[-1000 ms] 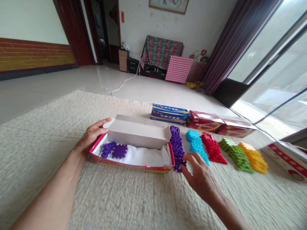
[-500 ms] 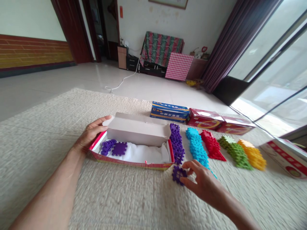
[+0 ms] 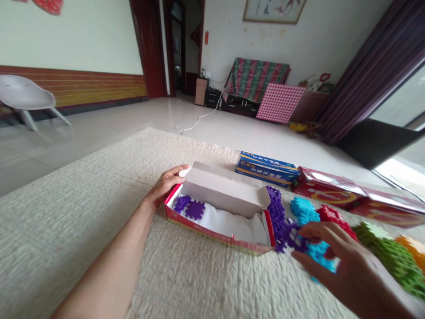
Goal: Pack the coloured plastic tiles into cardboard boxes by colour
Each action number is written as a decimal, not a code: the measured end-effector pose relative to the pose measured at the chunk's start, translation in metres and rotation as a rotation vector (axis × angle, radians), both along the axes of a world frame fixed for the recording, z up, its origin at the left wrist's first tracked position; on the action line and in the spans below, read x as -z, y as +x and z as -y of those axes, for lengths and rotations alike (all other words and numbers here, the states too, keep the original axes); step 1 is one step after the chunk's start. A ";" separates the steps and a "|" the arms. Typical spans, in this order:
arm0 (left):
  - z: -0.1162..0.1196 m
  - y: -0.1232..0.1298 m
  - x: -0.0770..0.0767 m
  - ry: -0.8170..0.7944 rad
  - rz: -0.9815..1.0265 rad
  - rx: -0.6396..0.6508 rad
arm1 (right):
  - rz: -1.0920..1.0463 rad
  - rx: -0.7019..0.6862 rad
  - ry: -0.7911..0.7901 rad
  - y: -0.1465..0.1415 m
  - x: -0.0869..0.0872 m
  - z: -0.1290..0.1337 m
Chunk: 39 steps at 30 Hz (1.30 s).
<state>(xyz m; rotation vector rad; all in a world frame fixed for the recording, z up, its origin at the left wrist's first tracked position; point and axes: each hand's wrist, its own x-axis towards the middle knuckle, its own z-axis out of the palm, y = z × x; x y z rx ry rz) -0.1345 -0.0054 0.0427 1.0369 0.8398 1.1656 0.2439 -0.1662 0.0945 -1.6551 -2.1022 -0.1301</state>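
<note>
An opened cardboard box (image 3: 202, 228) with red edges sits on the mat, its white lid flap raised. My left hand (image 3: 166, 184) grips the box's left end at the flap, fingers closed. Inside, on white lining, lie several purple interlocking plastic tiles (image 3: 195, 210) at the left. My right hand (image 3: 335, 257) pinches one purple notched tile (image 3: 293, 234) with a window-like grid, just right of the box. Beside the box runs a row of overlapping purple tiles (image 3: 275, 206). Light blue tiles (image 3: 303, 210) are partly behind my right hand.
Red tiles (image 3: 335, 217), green tiles (image 3: 392, 252) and orange tiles (image 3: 411, 248) lie in rows to the right. A blue box (image 3: 267, 170) and red boxes (image 3: 328, 188) stand behind them. A white chair (image 3: 26, 95) is at the far left, on the tiled floor.
My right hand has raised the purple grid tile from the mat and brought it nearer. The view has swung left, so everything appears shifted right. My left hand still grips the box.
</note>
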 end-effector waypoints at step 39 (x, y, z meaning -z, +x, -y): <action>0.000 0.002 -0.001 -0.006 0.077 0.021 | 0.386 -0.481 -0.403 -0.145 -0.007 -0.093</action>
